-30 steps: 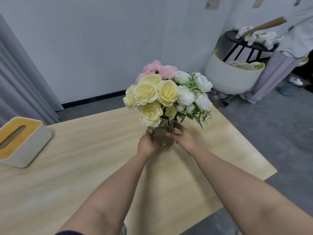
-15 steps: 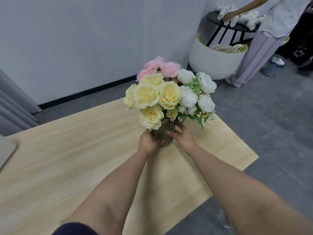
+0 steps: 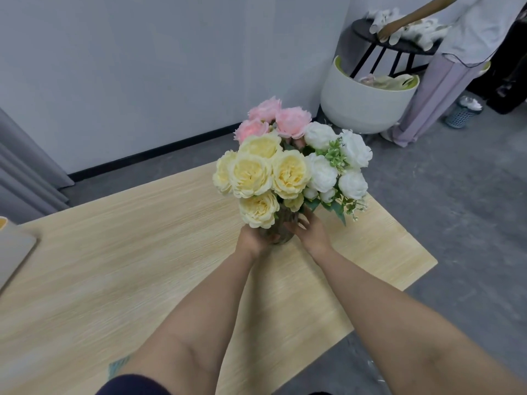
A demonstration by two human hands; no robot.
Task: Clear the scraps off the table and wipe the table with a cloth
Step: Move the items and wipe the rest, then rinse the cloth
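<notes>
A glass vase point(image 3: 281, 228) full of yellow, white and pink flowers point(image 3: 288, 166) is near the right end of the light wooden table point(image 3: 142, 252). My left hand point(image 3: 252, 239) grips the vase from the left and my right hand point(image 3: 309, 230) from the right. The blooms hide most of the glass, and I cannot tell whether the vase's base touches the table. A bit of teal cloth point(image 3: 118, 367) peeks out by my left upper arm at the table's near edge. No scraps show on the tabletop.
A tissue box point(image 3: 12, 252) sits at the table's left edge, mostly cut off. On the grey floor at the back right stand a white tub point(image 3: 365, 104), a black stool point(image 3: 396, 44) and a person in pale clothes point(image 3: 456, 52). Grey curtains point(image 3: 20, 172) hang at the left.
The view has swung right, so the tissue box has slid almost out of frame. The vase, still in both hands, now lies closer to the table's right end.
</notes>
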